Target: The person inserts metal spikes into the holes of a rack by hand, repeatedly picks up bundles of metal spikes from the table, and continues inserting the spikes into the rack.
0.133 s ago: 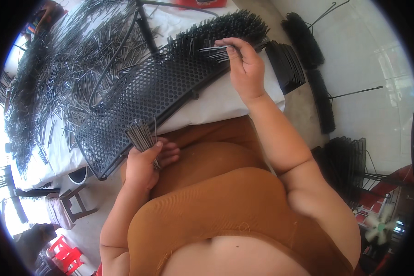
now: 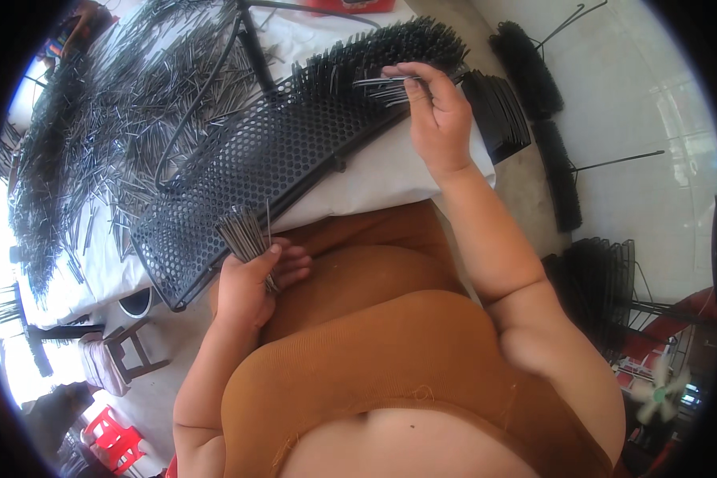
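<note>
A long black perforated plate (image 2: 271,159) lies slanted across the white-covered table (image 2: 374,179), its far end bristling with inserted black pins (image 2: 398,48). My right hand (image 2: 438,111) pinches a few thin metal pins (image 2: 382,86) at that bristled end. My left hand (image 2: 251,287) grips a bundle of metal pins (image 2: 243,231) upright at the plate's near edge, by my lap.
Loose metal pins (image 2: 111,119) are heaped over the table's left half. Finished black bristle strips (image 2: 534,72) lie on the floor to the right, with stacked ones (image 2: 502,111) at the table's corner. A small wooden stool (image 2: 123,354) stands lower left, a red plastic stool (image 2: 107,438) below it.
</note>
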The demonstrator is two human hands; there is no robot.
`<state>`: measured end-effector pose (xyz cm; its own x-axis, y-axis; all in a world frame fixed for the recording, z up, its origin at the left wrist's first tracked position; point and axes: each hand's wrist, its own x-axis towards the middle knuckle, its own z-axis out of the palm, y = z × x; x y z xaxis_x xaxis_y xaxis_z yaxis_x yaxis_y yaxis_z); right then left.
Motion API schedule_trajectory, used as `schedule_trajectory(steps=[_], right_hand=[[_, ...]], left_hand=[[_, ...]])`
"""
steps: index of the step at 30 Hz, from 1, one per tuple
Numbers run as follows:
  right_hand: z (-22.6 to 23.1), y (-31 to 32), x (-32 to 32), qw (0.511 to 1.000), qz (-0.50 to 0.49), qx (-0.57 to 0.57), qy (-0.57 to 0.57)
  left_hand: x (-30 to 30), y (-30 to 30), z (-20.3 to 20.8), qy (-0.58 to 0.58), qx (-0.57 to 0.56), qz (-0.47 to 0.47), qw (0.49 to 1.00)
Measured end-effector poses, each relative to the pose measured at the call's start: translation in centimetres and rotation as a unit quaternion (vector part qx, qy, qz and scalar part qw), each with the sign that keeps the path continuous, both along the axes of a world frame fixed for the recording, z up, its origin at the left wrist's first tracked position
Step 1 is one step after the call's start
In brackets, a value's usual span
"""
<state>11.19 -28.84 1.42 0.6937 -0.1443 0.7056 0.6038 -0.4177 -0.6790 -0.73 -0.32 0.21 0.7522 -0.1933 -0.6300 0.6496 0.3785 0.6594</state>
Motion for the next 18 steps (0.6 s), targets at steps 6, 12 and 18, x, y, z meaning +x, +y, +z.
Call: schedule_trajectory(steps=[6, 12, 18], right_hand=[[-0.33, -0.44, -0.18, 1.0, -0.013, -0.01, 0.012], [-0.39, 0.0, 0.25, 1.0, 0.001, -0.008, 0.014], [-0.1, -0.27, -0.01, 0.999, -0.001, -0.015, 0.029]], left_hand=[[0.1, -0.23, 0.03, 0.0, 0.001, -0.002, 1.0], [0.13, -0.19, -0.18, -0.002, -0.001, -0.005, 1.0], [0.06, 0.06, -0.34, -0.003, 0.004, -0.002, 1.0]])
